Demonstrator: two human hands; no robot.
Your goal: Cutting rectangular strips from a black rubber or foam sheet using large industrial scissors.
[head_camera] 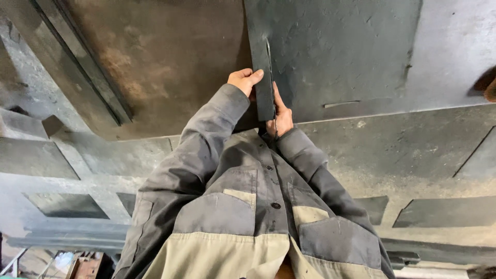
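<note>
Head view, left hand point(245, 80) curled over the left edge of a narrow dark steel strip point(265, 93) at upper centre, right hand point(281, 116) gripping its right side, large grey steel sheet point(336, 51) behind, grey work jacket point(243, 206) below.

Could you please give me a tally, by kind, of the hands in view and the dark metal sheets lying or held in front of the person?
Hands: 2, the left hand and the right hand, both on the held sheet.
Large dark metal sheet being held: 1
Rusty brown sheet to its left: 1
Smaller dark cut pieces on the floor: about 4
Total: about 8
</note>
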